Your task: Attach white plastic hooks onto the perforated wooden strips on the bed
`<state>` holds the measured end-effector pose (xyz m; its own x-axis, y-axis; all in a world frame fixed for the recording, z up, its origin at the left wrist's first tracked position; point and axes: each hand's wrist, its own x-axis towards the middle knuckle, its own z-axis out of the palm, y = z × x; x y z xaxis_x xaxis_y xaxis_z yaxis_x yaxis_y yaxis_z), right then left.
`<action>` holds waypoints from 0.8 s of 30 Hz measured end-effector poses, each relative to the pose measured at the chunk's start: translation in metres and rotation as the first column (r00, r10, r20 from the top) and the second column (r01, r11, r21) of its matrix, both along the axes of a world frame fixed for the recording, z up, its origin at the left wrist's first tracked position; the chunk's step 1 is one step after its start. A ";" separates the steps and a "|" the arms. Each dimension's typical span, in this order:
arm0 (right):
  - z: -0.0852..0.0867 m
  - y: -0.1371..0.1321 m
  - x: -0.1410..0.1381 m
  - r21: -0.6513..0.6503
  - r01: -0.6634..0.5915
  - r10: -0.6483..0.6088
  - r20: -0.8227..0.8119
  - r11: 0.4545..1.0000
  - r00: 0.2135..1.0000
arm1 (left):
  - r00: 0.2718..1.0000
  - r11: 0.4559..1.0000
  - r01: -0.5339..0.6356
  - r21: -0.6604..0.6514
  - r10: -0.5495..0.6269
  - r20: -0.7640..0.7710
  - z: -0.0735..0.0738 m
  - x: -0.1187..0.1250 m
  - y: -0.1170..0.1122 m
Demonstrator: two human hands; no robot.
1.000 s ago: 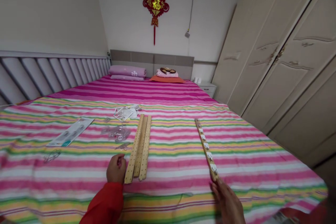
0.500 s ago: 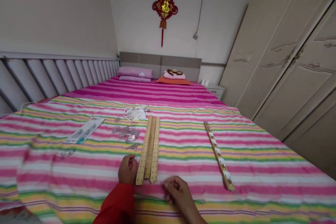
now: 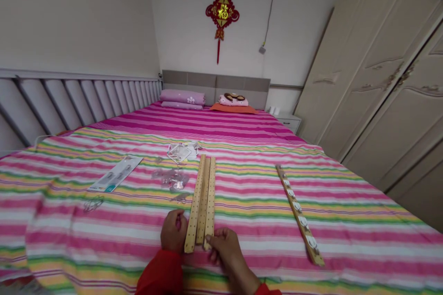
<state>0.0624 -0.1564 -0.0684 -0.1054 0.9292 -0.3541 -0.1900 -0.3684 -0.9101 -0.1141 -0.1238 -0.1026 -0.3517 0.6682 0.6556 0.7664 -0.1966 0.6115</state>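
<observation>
Three long wooden strips lie side by side on the striped bedcover: a left perforated strip point(image 3: 195, 207), a plain middle strip point(image 3: 204, 203) and a right perforated strip point(image 3: 210, 203). Beside the left strip's near end rests my left hand point(image 3: 174, 231), its fingers curled closed; whatever may be inside is hidden. My right hand point(image 3: 225, 248) pinches the near end of the right strip, thumb on top. Farther right lies a wooden rail with white hooks point(image 3: 300, 216). Small clear plastic pieces point(image 3: 175, 179) are scattered to the left of the strips.
A flat packaged card point(image 3: 116, 174) and a thin wire-like bundle point(image 3: 93, 203) lie at the left. Clear packaging and white paper point(image 3: 183, 151) sit beyond the strips. Pillows point(image 3: 183, 97) are at the headboard, a railing point(image 3: 69, 87) runs left, and a wardrobe point(image 3: 374, 78) stands right.
My right hand has moved left from the bare bedcover onto the right strip's near end. My left hand keeps its curled shape beside the strips. The view has shifted slightly.
</observation>
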 end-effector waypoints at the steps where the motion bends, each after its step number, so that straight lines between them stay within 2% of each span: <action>1: 0.000 0.001 0.002 0.003 -0.008 0.008 -0.030 1.000 1.000 | 1.000 1.000 -0.002 -0.002 0.002 -0.001 0.000 0.000 0.000; 4: 0.002 -0.001 0.008 0.007 -0.009 0.010 -0.118 1.000 0.993 | 1.000 1.000 -0.006 0.003 0.006 0.010 0.000 0.000 0.000; 8: 0.002 -0.011 0.015 0.011 0.056 -0.053 -0.189 0.998 0.980 | 1.000 1.000 -0.010 -0.003 0.010 0.022 -0.001 0.001 0.000; 15: -0.009 -0.032 0.040 0.062 0.098 -0.088 -0.153 0.993 0.984 | 1.000 1.000 -0.003 -0.006 0.003 0.021 -0.001 0.000 0.000; 20: -0.011 -0.036 0.063 0.106 0.022 -0.010 -0.107 0.994 0.994 | 0.999 1.000 -0.007 -0.025 0.008 0.042 0.002 0.001 -0.001; 24: -0.012 -0.036 0.068 0.124 -0.045 0.055 -0.079 0.991 0.995 | 0.995 1.000 -0.011 -0.028 0.014 0.103 0.005 0.003 -0.002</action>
